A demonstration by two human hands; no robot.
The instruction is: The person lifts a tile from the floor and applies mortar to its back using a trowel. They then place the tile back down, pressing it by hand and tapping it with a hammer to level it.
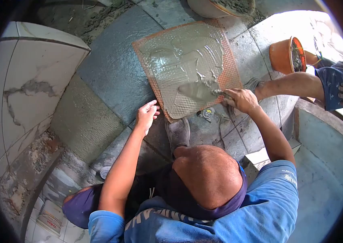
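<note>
A large tile point(229, 60) lies with its orange, ridged back facing up, most of it coated in wet grey mortar point(187, 52). My right hand point(242, 100) is closed around the handle of a trowel, whose blade point(197, 91) rests flat in the mortar near the tile's near right part. At the near left edge of the tile, my left hand point(147, 115) has its fingers curled against the rim, gripping it. A round tape measure point(206, 114) sits on the floor just below the tile's near edge.
An orange bucket point(281, 56) of mortar stands at the right, beside another person's bare leg point(297, 86). A second bucket point(201, 8) is at the top. Grey tile point(112, 65) adjoins combed mortar point(90, 117) on the floor. A marble-patterned low wall point(37, 73) rises at left.
</note>
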